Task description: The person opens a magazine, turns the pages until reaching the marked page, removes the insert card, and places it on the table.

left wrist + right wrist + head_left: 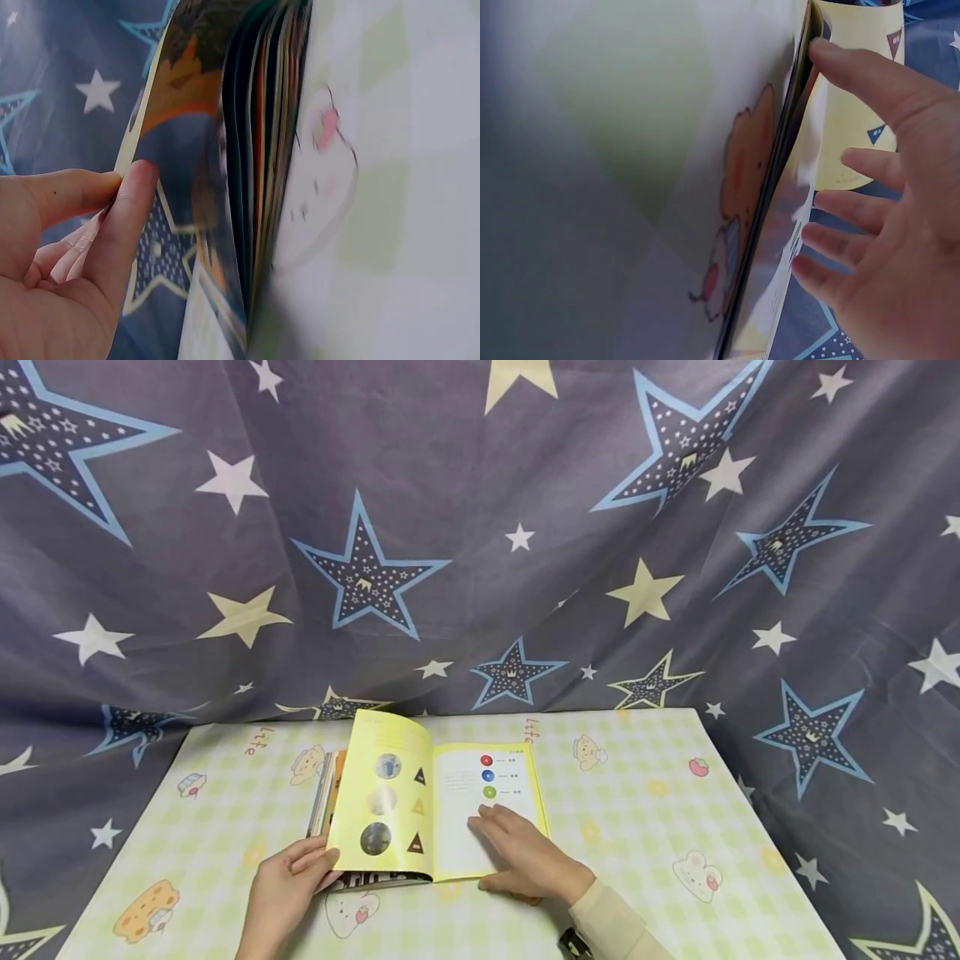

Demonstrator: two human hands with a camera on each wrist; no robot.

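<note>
A picture book (454, 822) lies open on the table, with a white right-hand page that shows red, blue and green discs. Its yellow left-hand page (348, 814) carries round photos and small triangles, and curves up from the pages beneath. At that page's lower left corner, my left hand (288, 881) pinches the edge between thumb and fingers; the left wrist view shows the raised page (180, 82) apart from the thick stack of pages (259, 150). My right hand (528, 856) is over the lower right page, fingers straight and spread, thumb (855, 67) at the book's bottom edge.
The table (637, 827) has a green-and-white checked cover printed with cartoon animals. Behind it and along its sides hangs a dark curtain (465, 602) with stars. A dark band (574, 943) shows at the right wrist, below a light sleeve (611, 922).
</note>
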